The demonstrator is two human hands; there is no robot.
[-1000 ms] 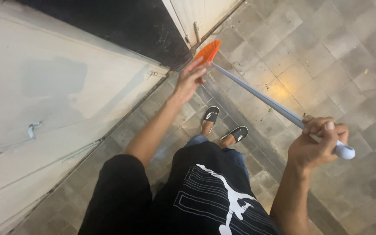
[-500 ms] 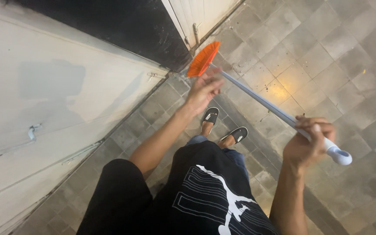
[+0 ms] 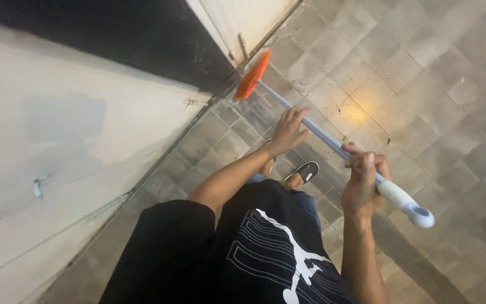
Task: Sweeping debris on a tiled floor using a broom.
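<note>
Head view: broom point(image 3: 310, 123) runs from right hand point(image 3: 362, 181), clamped near its grip, past spread left hand point(image 3: 288, 130) touching mid-shaft.

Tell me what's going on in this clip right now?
A person stands on a grey tiled floor holding a broom with a light blue handle and orange bristles. The right hand grips the handle near its upper end; the left hand lies open against the shaft lower down, fingers spread. The bristle head sits by the foot of a pale wall next to a dark doorway. Small bits of debris dot the tiles.
</note>
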